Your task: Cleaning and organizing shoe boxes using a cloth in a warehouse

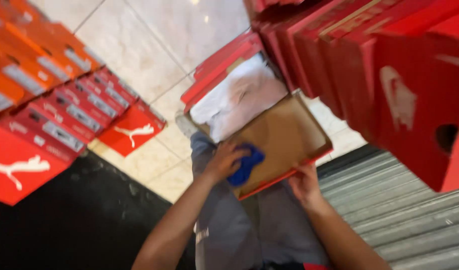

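**Open shoebox on the lap, blue item under the left hand**

Starting at the left: a stepped row of shut red and orange shoeboxes (49, 105) runs along the floor edge, each with a pale label on its end, and one more red box (132, 131) lies flat just beside them with a white leaping-animal mark on its lid. What is inside these cannot be seen.

Moving to the middle, an open red shoebox (282, 145) rests tilted on the person's grey-trousered lap. Its brown cardboard inside is mostly bare at the near end; crumpled white wrapping paper (237, 97) fills the far end, spilling up against the red lid (219, 62) that stands open behind it.

Now the hands. The left hand (222, 162) is at the near left corner of the box, fingers curled and closed around a small blue item (245, 167) (too blurred to say whether it is cloth or a shoe part), which sits right on the box's inner edge. The right hand (304, 182) grips the box's near rim from below, fingers wrapped on the red wall, close beside the blue item but not touching it.

On the right, a tall stack of red boxes (389, 75) leans into view, one with a round finger hole in its end.

Underneath: pale glossy floor tiles (164, 40), a black mat (64, 220) at lower left, and a ribbed grey metal shutter (404, 210) at lower right.
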